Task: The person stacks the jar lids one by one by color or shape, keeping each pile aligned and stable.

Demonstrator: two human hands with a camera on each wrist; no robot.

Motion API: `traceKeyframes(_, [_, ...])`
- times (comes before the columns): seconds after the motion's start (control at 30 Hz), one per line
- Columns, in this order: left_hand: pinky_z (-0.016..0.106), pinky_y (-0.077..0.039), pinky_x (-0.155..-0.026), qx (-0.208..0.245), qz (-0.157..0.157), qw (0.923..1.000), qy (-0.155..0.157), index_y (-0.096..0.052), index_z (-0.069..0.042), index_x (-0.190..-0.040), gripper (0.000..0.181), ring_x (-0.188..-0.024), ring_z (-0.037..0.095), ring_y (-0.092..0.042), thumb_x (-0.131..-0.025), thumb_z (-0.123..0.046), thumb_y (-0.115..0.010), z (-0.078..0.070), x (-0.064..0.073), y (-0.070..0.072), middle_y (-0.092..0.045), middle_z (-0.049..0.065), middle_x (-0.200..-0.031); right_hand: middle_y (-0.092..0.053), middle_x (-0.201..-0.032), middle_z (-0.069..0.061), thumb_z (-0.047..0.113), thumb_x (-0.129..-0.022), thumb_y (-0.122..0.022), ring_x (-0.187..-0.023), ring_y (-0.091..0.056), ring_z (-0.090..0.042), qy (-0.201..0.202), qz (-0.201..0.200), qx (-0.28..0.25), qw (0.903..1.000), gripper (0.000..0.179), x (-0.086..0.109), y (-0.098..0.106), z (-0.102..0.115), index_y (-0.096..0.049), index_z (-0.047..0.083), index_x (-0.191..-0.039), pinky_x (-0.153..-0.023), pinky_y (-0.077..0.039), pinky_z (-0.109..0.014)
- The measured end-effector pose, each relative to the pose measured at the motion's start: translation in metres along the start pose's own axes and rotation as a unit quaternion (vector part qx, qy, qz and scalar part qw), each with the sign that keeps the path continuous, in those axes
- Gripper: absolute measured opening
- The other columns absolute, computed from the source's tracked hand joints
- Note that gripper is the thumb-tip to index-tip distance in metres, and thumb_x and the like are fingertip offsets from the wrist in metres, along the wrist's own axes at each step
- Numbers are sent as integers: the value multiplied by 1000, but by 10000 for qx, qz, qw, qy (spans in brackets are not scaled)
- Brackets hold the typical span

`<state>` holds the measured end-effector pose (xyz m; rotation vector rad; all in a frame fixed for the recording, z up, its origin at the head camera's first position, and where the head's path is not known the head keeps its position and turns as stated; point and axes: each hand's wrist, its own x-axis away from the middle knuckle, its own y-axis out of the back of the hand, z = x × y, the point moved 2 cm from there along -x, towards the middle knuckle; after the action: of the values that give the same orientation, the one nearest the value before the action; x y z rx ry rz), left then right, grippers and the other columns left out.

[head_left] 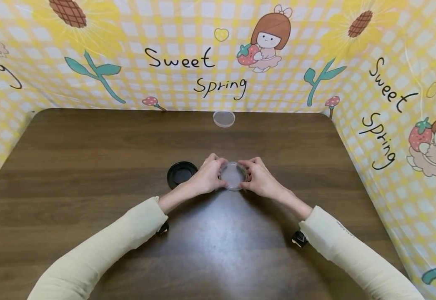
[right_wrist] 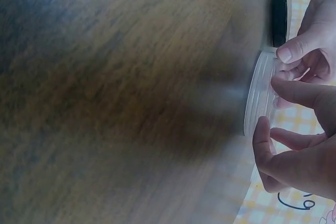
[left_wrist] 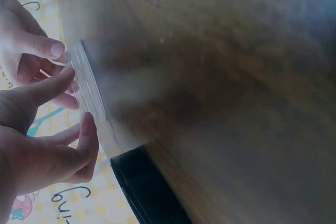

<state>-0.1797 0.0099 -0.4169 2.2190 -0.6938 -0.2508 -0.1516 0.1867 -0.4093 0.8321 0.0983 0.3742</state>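
A shallow clear round dish (head_left: 233, 176), with a ridged rim, lies flat on the table between both hands. From the left side my left hand (head_left: 209, 175) holds its rim, thumb at the front and fingers toward the back. My right hand (head_left: 262, 179) grips the opposite side in the same way. Both wrist views show the dish wall (left_wrist: 93, 85) edge-on at the fingertips, close on the tabletop. Left of the left hand sits a round black dish-like piece (head_left: 172, 177) with a raised rim, partly hidden by that hand and wrist.
Another clear round piece (head_left: 224, 118) rests by the back edge of the brown wooden table (head_left: 101, 146). Yellow checked cloth (head_left: 128, 83) printed with flowers and lettering stands as walls behind and at both sides.
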Motion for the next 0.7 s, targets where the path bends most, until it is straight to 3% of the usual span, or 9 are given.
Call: traceKeyframes(0.7, [42,-40,-91,-122,24,9999,64,-55,8,-128,59,-112,35,-41,-77,-8,-80,0,2,-3,-47,22,-122,-42,-115,-23,1,-76,-80,-82,-62,-23,65,-42,73,9999,66,1,-3,-2,-50,-9,-134,-73,-52,-28])
